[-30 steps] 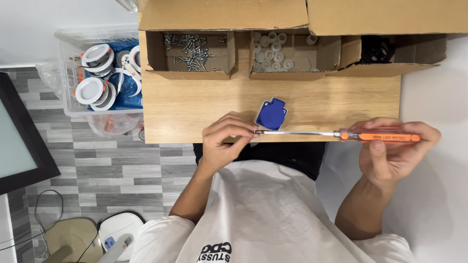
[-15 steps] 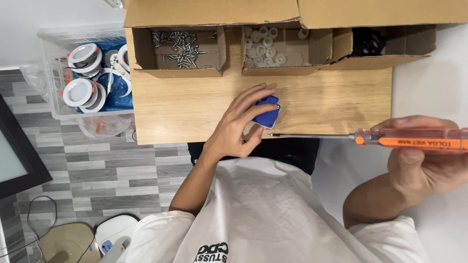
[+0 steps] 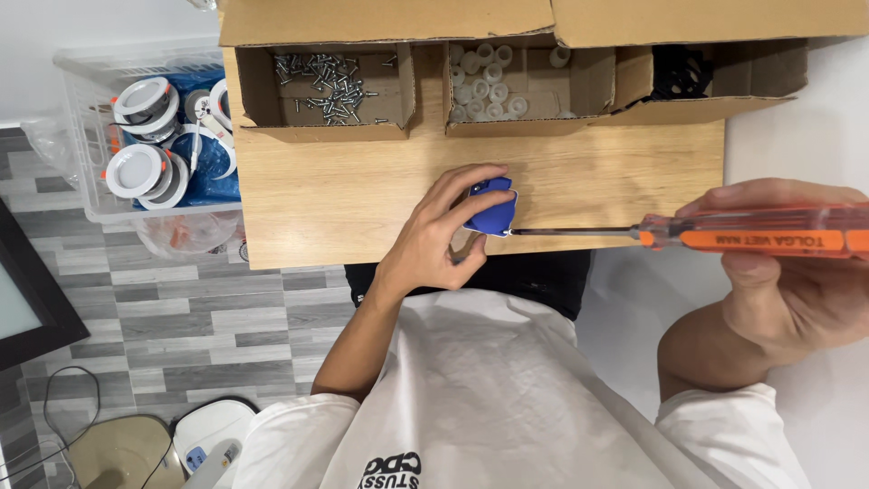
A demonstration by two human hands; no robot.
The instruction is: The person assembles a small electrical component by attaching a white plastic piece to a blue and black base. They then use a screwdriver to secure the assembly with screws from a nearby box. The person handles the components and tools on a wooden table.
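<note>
Left hand (image 3: 434, 240) reaches forward, fingers (image 3: 475, 177) curled in a loose grip. Right hand (image 3: 787, 272) is fisted, forearm bent inward.

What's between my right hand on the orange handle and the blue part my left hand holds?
In the head view, only the screwdriver's thin metal shaft spans from the right hand to the small blue plastic part; the left hand grips it.

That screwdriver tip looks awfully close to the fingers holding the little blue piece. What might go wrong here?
The long orange-handled screwdriver points its tip at the small blue plastic part, gripped by the left hand; a slip might jab those fingers. The part also sits near the front edge of the light wooden table, so a hard push might knock it off. The right hand grips far from the tip, so aim may wobble.
</note>
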